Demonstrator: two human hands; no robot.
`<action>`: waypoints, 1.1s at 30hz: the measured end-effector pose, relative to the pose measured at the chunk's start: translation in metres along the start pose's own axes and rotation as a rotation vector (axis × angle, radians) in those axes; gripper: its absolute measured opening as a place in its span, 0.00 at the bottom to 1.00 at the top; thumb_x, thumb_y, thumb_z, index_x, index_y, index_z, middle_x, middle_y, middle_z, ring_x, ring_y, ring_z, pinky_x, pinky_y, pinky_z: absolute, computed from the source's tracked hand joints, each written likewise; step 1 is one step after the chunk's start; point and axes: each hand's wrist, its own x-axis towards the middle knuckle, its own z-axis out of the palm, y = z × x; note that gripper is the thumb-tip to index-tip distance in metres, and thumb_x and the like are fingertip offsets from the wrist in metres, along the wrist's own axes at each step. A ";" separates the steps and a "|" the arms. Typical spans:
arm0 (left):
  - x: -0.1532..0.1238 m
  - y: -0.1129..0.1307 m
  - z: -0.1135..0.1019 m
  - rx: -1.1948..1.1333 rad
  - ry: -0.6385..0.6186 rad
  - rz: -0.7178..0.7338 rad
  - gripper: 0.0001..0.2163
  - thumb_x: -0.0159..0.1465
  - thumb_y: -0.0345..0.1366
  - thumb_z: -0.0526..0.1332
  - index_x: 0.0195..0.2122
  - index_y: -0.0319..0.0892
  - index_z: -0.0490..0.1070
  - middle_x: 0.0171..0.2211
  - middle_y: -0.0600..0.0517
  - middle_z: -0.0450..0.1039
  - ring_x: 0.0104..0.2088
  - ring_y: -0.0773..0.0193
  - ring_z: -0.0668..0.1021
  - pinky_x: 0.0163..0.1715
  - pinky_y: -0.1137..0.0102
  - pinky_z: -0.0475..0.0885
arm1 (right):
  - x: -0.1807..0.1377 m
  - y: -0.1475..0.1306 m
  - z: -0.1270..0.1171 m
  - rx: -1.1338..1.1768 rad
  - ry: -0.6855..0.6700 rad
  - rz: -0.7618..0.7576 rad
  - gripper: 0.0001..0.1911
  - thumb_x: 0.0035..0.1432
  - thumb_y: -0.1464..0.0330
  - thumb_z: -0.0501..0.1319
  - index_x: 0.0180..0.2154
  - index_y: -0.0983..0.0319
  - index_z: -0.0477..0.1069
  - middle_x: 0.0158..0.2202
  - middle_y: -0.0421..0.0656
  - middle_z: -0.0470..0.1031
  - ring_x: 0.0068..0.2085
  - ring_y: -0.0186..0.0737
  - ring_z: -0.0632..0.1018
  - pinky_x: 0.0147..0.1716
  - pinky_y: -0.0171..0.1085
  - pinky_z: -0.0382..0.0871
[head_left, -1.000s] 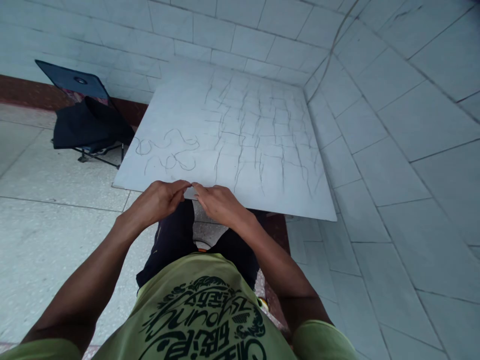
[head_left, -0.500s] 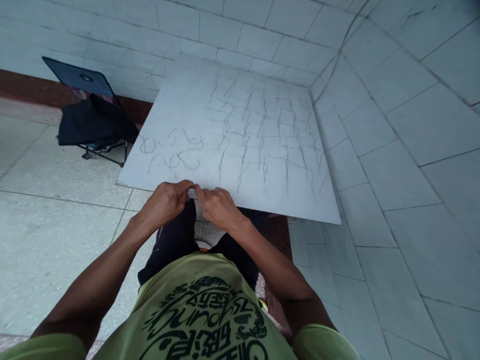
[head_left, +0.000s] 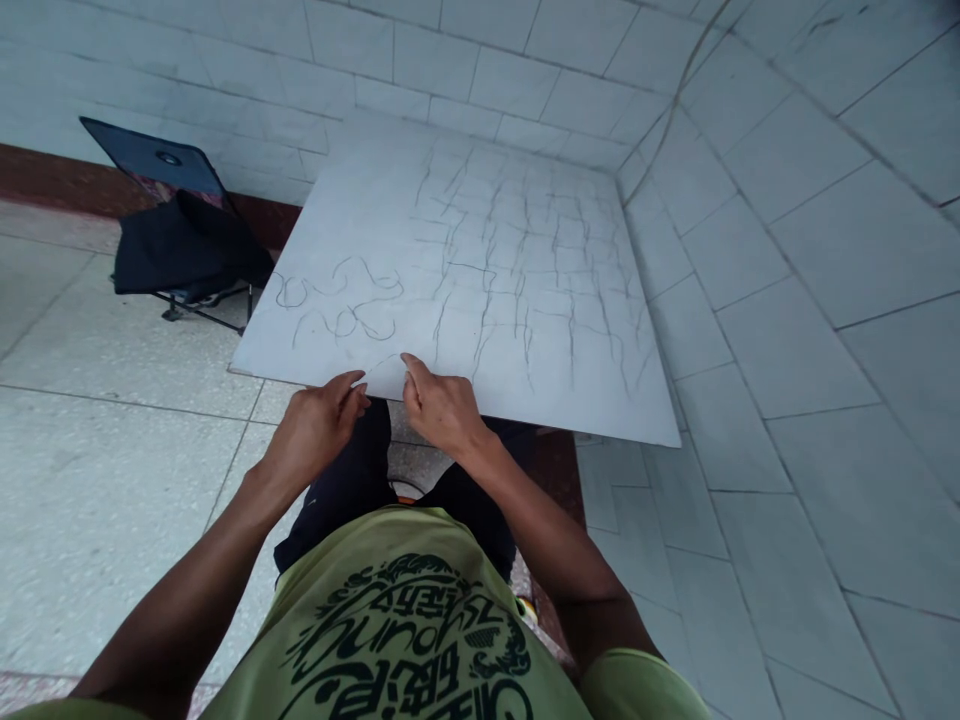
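Observation:
A thin, dark thread (head_left: pixel 385 361) spans the small gap between my two hands over the near edge of the white board (head_left: pixel 315 220). My left hand (head_left: pixel 319 420), at the board's front edge, pinches one end with its fingertips. The other end runs to the index fingertip of my right hand (head_left: pixel 444 408), whose thumb is tucked close below; the hand is partly over the board. Curled loose threads (head_left: pixel 352 322) lie on the board's left part. Across the middle and right, many dark strands form a rough grid (head_left: pixel 525 270).
Tiled walls meet behind and to the right of the board. At the left, a folding chair (head_left: pixel 169 165) bears a dark cloth (head_left: pixel 187 240). A cable (head_left: pixel 679 100) runs down the wall corner. My knees (head_left: pixel 352 480) are under the board's near edge.
My hands, whose fingertips met before, have drawn apart, and a length of thread now shows between them. The left moved slightly left and down, the right slightly forward.

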 end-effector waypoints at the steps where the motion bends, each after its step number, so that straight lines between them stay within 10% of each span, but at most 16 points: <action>1: -0.003 0.000 -0.001 0.031 0.001 0.015 0.19 0.75 0.42 0.51 0.58 0.36 0.73 0.37 0.45 0.85 0.39 0.53 0.86 0.41 0.63 0.77 | 0.000 0.000 0.001 0.008 0.012 0.006 0.27 0.74 0.67 0.46 0.69 0.69 0.62 0.33 0.47 0.83 0.32 0.40 0.80 0.33 0.35 0.65; 10: -0.007 -0.015 -0.006 0.284 -0.188 0.218 0.20 0.74 0.36 0.48 0.60 0.32 0.71 0.41 0.39 0.84 0.33 0.53 0.85 0.32 0.64 0.76 | -0.002 -0.005 0.001 0.080 0.036 0.020 0.27 0.73 0.69 0.46 0.68 0.71 0.64 0.29 0.46 0.81 0.28 0.40 0.78 0.31 0.36 0.64; 15: -0.005 -0.024 -0.011 0.154 -0.220 0.297 0.21 0.75 0.37 0.48 0.64 0.34 0.68 0.49 0.40 0.82 0.44 0.52 0.85 0.44 0.62 0.78 | -0.003 -0.003 0.003 0.100 0.023 0.002 0.27 0.74 0.69 0.45 0.68 0.71 0.62 0.31 0.48 0.82 0.30 0.41 0.80 0.33 0.37 0.66; 23: 0.002 -0.014 -0.033 -0.309 -0.103 -0.018 0.30 0.71 0.53 0.60 0.69 0.44 0.63 0.57 0.43 0.79 0.55 0.51 0.81 0.52 0.61 0.77 | -0.003 -0.001 0.005 0.187 0.069 0.035 0.25 0.75 0.66 0.47 0.66 0.68 0.65 0.37 0.50 0.84 0.36 0.45 0.83 0.38 0.38 0.70; 33: 0.040 -0.010 -0.022 -0.621 -0.209 -0.080 0.20 0.63 0.50 0.68 0.45 0.37 0.82 0.30 0.47 0.82 0.30 0.60 0.82 0.35 0.64 0.80 | -0.005 -0.013 -0.001 0.723 -0.090 0.018 0.18 0.74 0.63 0.52 0.59 0.61 0.70 0.31 0.42 0.80 0.28 0.39 0.81 0.34 0.36 0.71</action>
